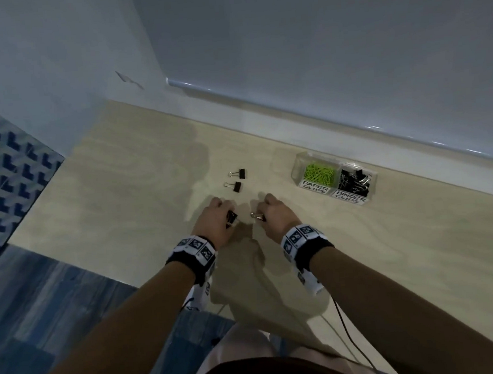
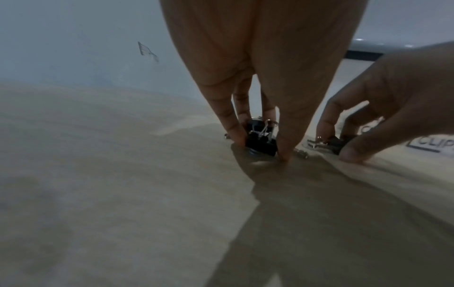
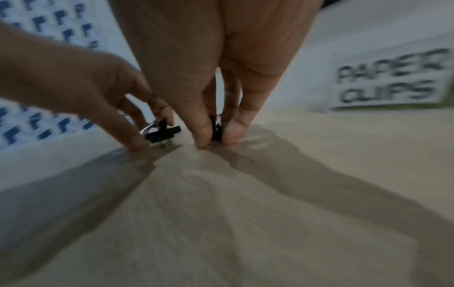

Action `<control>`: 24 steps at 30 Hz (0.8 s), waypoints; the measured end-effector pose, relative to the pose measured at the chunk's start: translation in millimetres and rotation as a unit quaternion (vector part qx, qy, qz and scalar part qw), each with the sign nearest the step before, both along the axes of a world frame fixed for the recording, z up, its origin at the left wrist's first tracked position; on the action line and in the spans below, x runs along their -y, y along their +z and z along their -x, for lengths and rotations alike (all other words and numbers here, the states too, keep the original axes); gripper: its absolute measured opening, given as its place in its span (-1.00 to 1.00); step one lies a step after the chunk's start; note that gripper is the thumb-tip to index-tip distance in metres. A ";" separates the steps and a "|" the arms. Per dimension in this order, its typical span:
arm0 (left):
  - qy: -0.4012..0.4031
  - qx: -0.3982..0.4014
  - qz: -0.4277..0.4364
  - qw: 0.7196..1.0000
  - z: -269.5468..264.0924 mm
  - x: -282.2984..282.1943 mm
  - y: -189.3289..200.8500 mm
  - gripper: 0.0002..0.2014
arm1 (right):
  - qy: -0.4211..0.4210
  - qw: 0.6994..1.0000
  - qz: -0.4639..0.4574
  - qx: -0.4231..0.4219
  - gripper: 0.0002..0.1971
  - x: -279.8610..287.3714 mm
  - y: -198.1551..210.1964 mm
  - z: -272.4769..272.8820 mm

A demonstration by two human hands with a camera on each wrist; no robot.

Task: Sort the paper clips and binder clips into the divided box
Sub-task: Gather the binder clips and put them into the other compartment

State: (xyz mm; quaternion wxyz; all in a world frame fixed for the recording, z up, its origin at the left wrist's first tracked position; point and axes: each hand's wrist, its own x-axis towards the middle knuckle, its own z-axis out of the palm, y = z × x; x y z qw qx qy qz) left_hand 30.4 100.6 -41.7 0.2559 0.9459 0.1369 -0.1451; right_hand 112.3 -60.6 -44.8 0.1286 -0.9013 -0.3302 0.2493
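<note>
L hand (image 1: 212, 219) fingers (image 2: 233, 124) pinch a small black metal binder clip (image 2: 261, 139) on the pale wood counter (image 1: 139, 195). R hand (image 1: 273, 211) fingers (image 3: 203, 134) clamp a 2nd black binder clip (image 3: 216, 130), prob. the same kind, blurred. Two more black binder clips (image 1: 236, 180) lie just beyond the hands. Clear divided plastic box (image 1: 300, 168) w/ labels sits to the right, near the wall

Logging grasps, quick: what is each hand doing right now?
Left hand: fingers pinch a black binder clip on the table.
Right hand: fingers pinch another binder clip on the table.
</note>
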 end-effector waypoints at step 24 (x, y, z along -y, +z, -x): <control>-0.030 0.106 0.201 0.973 -148.3 171.8 64.7 -0.69 | -0.429 0.886 -0.141 0.110 -0.84 168.9 47.6 -97.8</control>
